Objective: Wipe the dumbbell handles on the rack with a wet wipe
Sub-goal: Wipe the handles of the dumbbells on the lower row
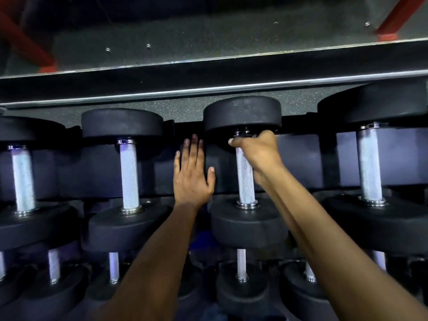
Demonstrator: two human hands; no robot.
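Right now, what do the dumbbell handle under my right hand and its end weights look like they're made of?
Dumbbell handle: looks like bright metal, a cross-hatched knurl showing below the right hand. End weights: matte black, probably rubber-coated; no shine.

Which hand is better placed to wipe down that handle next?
Right. The right hand already grips the top of the handle, though no wipe is visible. The left hand rests flat on the rack beside it.

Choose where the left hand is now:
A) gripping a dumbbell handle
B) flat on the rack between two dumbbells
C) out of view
B: the left hand lies with straight fingers on the rack, while the right hand grips the dumbbell handle.
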